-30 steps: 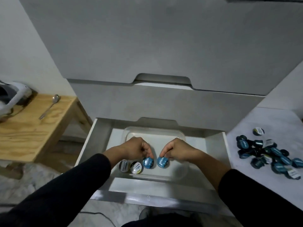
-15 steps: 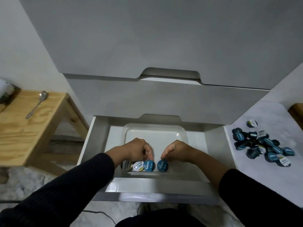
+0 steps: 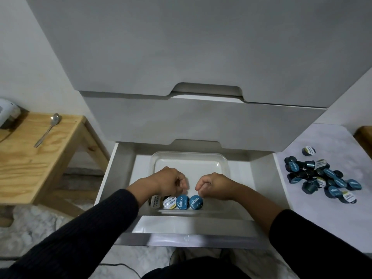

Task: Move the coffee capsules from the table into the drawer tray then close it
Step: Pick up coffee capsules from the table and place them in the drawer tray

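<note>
The bottom drawer (image 3: 263, 188) stands pulled out with a clear plastic tray (image 3: 189, 164) inside. Along the tray's near edge stands a row of several capsules: two white-lidded capsules (image 3: 169, 202) on the left and two blue-lidded capsules (image 3: 195, 201) on the right. My left hand (image 3: 171, 182) hovers just above the left blue one, fingers curled, holding nothing. My right hand (image 3: 213, 184) hovers beside it above the right blue one, fingers also curled and bare. A pile of several dark capsules (image 3: 322, 178) lies on the white table (image 3: 332, 141) at the right.
Two shut grey drawer fronts (image 3: 181, 121) rise behind the open drawer. A wooden side table (image 3: 30, 162) at the left carries a spoon (image 3: 47, 129) and a white appliance (image 3: 8, 111). A black cable (image 3: 120, 265) runs over the floor below.
Both hands have let go of the two blue capsules and lifted a little above them. The capsules now stand in the tray's front row.
</note>
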A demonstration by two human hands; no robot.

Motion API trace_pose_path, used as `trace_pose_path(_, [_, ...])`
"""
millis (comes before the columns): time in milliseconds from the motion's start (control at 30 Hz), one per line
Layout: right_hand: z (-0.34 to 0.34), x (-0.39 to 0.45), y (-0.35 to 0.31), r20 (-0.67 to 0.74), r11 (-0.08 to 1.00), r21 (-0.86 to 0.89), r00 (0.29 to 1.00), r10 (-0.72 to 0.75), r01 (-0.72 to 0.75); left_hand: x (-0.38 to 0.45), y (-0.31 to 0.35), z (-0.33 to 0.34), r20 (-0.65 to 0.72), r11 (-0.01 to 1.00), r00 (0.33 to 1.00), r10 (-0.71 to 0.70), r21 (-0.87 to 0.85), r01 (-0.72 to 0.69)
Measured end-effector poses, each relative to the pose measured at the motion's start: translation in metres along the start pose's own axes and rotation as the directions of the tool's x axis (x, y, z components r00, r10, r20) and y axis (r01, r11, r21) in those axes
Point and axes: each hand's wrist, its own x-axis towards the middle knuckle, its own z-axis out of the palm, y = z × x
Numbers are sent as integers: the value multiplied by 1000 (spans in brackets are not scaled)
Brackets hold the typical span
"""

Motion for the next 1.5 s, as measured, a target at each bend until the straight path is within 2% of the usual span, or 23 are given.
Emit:
trace_pose_path(67, [1, -4, -5, -43, 997, -79, 999, -29, 26, -4, 9, -2, -65, 995, 997, -46, 84, 52])
trace_pose_path(167, [6, -8, -16, -143, 975, -214, 986, -90, 58, -11, 23, 1, -261, 981, 961, -88, 146, 129])
trace_pose_path(300, [16, -20, -23, -355, 916, -396, 908, -222, 69, -23, 41, 16, -547, 975, 835, -64, 145, 169])
trace_pose_path(400, [22, -31, -25, -489, 872, -484, 804, -338, 72, -32, 52, 26, -671, 970, 741, -28, 160, 181])
trace_pose_path(467, [24, -38, -23, -597, 840, -541, 684, -420, 43, -39, 62, 30, -706, 974, 705, -61, 111, 196])
trace_pose_path(500, [25, -42, -21, -626, 841, -540, 656, -421, 26, -45, 69, 33, -696, 975, 713, -89, 86, 205])
trace_pose_path(533, [25, -46, -17, -641, 855, -519, 654, -402, 16, -47, 75, 38, -680, 975, 726, -109, 71, 212])
trace_pose_path(633, [26, -58, 2, -666, 857, -513, 605, -436, 54, -49, 88, 49, -713, 988, 694, -105, 2, 152])
trace_pose_path(700, [21, -66, 18, -681, 820, -571, 539, -496, 34, -49, 104, 52, -719, 992, 686, -112, -35, 125])
trace_pose_path(767, [8, -77, 33, -657, 757, -653, 507, -558, -13, -44, 123, 56, -710, 995, 698, -90, -30, 98])
trace_pose_path(900, [-24, -98, 80, -693, 798, -599, 540, -478, -63, -27, 171, 71, -684, 998, 727, -56, -50, 30])
trace_pose_path(1067, [-68, -143, 150, -748, 924, -382, 592, -300, -13, 9, 244, 101, -672, 992, 741, -3, -96, -83])
trace_pose_path(1233, [-103, -175, 237, -757, 959, -266, 638, -142, -102, 60, 310, 147, -629, 979, 776, 54, -119, -165])
trace_pose_path(1367, [-128, -188, 296, -697, 966, -209, 716, -36, -154, 105, 337, 183, -567, 979, 823, 29, -149, -137])
trace_pose_path(1500, [-141, -190, 343, -668, 972, -144, 742, 44, -188, 146, 348, 204, -508, 986, 861, -33, -157, -55])
